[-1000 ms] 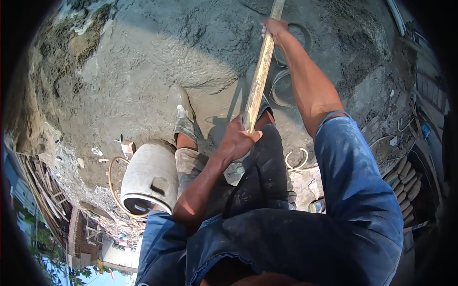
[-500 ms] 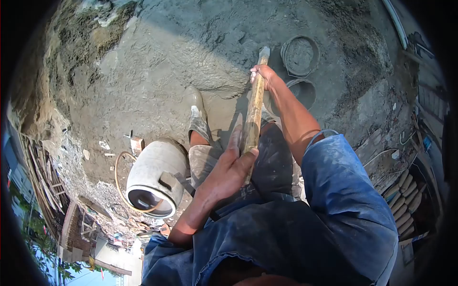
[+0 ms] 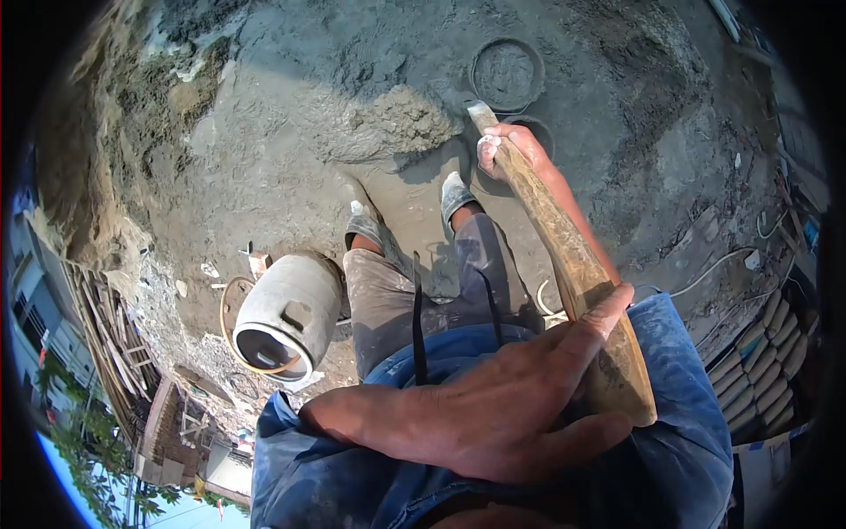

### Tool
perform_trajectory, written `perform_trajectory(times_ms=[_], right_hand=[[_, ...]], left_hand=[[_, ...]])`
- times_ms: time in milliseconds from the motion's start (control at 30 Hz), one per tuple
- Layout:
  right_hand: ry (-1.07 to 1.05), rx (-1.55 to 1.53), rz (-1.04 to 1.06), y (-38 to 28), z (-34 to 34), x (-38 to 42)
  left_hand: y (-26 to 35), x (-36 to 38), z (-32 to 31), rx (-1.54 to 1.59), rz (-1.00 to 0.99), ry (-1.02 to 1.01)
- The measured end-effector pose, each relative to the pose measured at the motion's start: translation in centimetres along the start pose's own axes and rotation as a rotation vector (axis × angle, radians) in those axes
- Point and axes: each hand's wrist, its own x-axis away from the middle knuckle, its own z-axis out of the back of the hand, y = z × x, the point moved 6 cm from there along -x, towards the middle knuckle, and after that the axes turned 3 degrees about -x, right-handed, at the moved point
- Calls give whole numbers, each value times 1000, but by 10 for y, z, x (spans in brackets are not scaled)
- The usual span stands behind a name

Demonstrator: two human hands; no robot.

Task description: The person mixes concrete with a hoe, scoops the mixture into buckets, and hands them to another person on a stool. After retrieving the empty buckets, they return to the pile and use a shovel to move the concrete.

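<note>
Where the boots stand: wet, grey, uneven mud, up and to the right of the drum (image 3: 271,295); left boot (image 3: 363,219) and right boot (image 3: 456,196) set apart, both smeared grey.
Mound (image 3: 397,122): thick, lumpy heap of grey mix beyond the boots, farther out than the drum; sunlit on top, shade across the ground behind it.
Wooden pole (image 3: 564,238): right of the drum, slanting across in front of the body, worn and mud-stained, pale at the far tip.
Right hand (image 3: 513,150): clamped round the pole near its far tip, fingers wrapped.
Left hand (image 3: 520,397): over the pole's near end, touching; thumb and fingers spread around the wood. How tightly they close underneath, cannot tell.
Buckets: upper bucket (image 3: 473,78) up and right of the drum, grey material inside; lower bucket (image 3: 552,137) next to it, partly behind the right hand.
Drum and hose: pale, dirty drum tipped on its side, opening toward the body; hose (image 3: 224,319) curves round its left side.
Site left of the drum: rubble strip, piled timber (image 3: 101,322), brickwork (image 3: 159,423), foliage (image 3: 84,441) and bright sky at the edge.
Site far right of the drum: stacked sacks (image 3: 765,366), loose boards, dark shade.
</note>
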Motion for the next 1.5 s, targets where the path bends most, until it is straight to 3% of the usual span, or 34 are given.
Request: perform_trajectory(times_ms=[67,233,333,400,467,533,600,633,667,700,733,867,1000,1100,1133,1233,1400,1467,1500], right_hand=[[-11,-183,-21,5,16,39],[62,-247,124,4,68,105],[120,-270,245,11,61,125],[262,-264,426,16,96,115],[256,-258,528,36,99,96],[292,-256,613,58,123,57],[369,-299,615,83,141,6],[366,-318,620,91,145,-15],[359,-334,623,96,149,-36],[394,-336,612,101,162,-58],[428,-341,606,105,172,-75],[398,-409,594,126,173,-90],[444,-333,622,140,134,-36],[379,-280,551,157,107,2],[355,-219,552,163,98,13],[282,-85,421,181,50,20],[247,194,407,166,10,-86],[233,356,445,137,-22,-149],[181,487,388,110,-51,-208]], left_hand=[[12,-4,-32,164,107,-230],[32,13,-57,137,26,-341],[20,42,-33,306,188,-414],[-10,76,-5,357,606,-431],[-57,106,36,-140,581,-268],[-109,124,75,-377,893,-400],[-205,153,105,-748,1003,-377],[-251,160,120,-933,938,-296],[-288,169,138,-998,1021,-313],[-319,179,154,-1027,971,-149],[-346,185,163,-1017,971,-158],[-408,219,190,-1118,921,18],[-388,241,180,-1050,716,198],[-334,278,137,-848,834,262],[-315,292,120,-769,781,325],[-295,333,77,-440,825,266],[-319,330,71,-187,935,381],[-351,303,86,-190,706,661],[-375,278,100,-206,751,776]])
